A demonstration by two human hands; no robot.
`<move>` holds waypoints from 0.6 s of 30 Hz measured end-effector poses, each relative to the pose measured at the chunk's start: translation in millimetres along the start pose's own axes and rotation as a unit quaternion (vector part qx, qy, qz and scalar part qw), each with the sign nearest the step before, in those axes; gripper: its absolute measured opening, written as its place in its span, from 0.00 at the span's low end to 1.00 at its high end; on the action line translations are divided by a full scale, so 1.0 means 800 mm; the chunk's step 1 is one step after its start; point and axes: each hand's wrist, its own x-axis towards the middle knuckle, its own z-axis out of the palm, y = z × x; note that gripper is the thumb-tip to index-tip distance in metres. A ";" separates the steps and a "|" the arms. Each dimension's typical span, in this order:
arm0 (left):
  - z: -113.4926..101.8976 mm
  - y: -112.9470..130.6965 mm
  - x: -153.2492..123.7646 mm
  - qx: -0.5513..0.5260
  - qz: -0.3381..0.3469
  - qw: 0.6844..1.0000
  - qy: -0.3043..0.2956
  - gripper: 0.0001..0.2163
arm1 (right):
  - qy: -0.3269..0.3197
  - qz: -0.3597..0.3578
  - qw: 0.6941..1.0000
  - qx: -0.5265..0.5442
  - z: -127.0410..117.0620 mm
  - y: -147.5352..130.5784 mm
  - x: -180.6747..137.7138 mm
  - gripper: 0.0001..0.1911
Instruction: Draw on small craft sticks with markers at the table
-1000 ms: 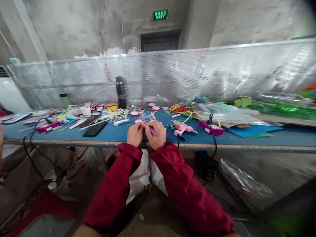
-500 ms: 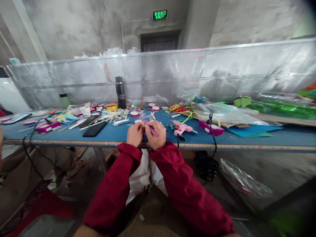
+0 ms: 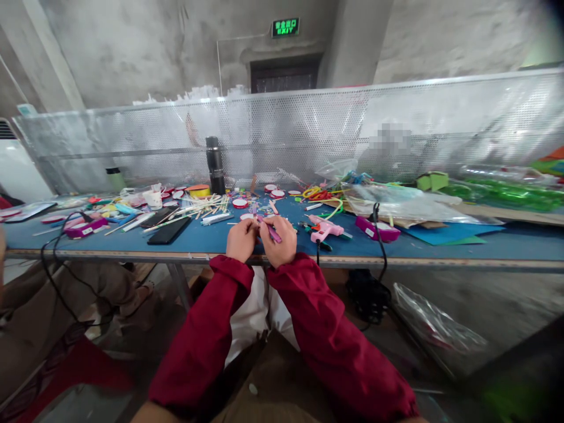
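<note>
Stick (image 3: 274, 234), slim and pink, in right hand (image 3: 280, 242)

Bare concrete walls (image 3: 132, 53); green exit sign (image 3: 286, 26) above dark doorway (image 3: 285, 73); perforated metal screen (image 3: 308, 129) (shiny) behind blue tabletop (image 3: 484, 244).
</note>
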 end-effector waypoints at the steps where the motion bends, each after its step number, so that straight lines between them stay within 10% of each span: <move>1: 0.000 -0.001 0.000 0.000 0.001 1.000 0.000 0.10 | 0.001 0.001 1.000 -0.001 0.000 0.000 0.000 0.05; 18: 0.002 -0.012 0.005 0.020 0.009 1.000 0.015 0.10 | -0.012 -0.015 1.000 -0.004 -0.001 -0.003 0.001 0.06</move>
